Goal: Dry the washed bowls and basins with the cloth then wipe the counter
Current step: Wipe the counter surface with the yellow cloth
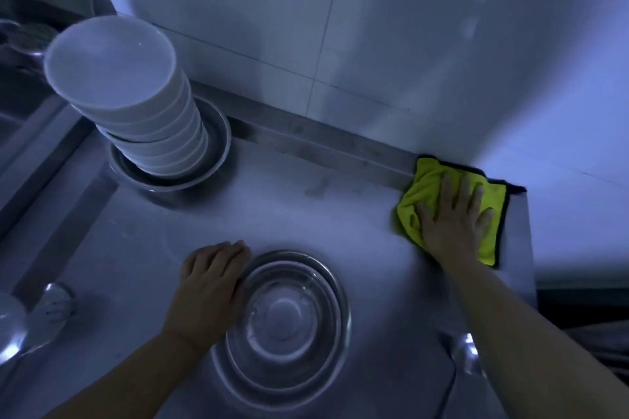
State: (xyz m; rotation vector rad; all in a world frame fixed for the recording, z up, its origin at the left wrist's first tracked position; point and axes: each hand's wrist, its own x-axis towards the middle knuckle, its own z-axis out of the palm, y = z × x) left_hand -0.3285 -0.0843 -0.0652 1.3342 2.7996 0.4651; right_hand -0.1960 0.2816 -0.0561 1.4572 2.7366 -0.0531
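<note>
1. Right hand (454,214): I log it flat, fingers spread and straight, palm pressing the yellow-green microfibre cloth with dark edging (425,192). It pinches nothing.
2. Cloth: lies at the far right corner of the brushed stainless-steel counter (306,207), against the raised back ledge. I judge it soft, light and limp; it should slide under flat pressure and bunch if pushed from one edge. Best held by a palm on its middle.
3. Left hand (207,292): fingers loosely curved, resting on the counter, fingertips touching the rim of the nested round steel basins (282,320). I cannot tell whether it grips that rim.
4. Steel basins: near front edge, upright, stacked one in another. I judge them light, rigid, slippery when wet; take by the rim.
5. Tall stack of white ceramic bowls (136,105): far left, leaning slightly, standing in a shallow steel dish (218,150). I judge it heavy, fragile, liable to topple.
6. Stage, my judgement: drying looks done; counter wiping under way.
</note>
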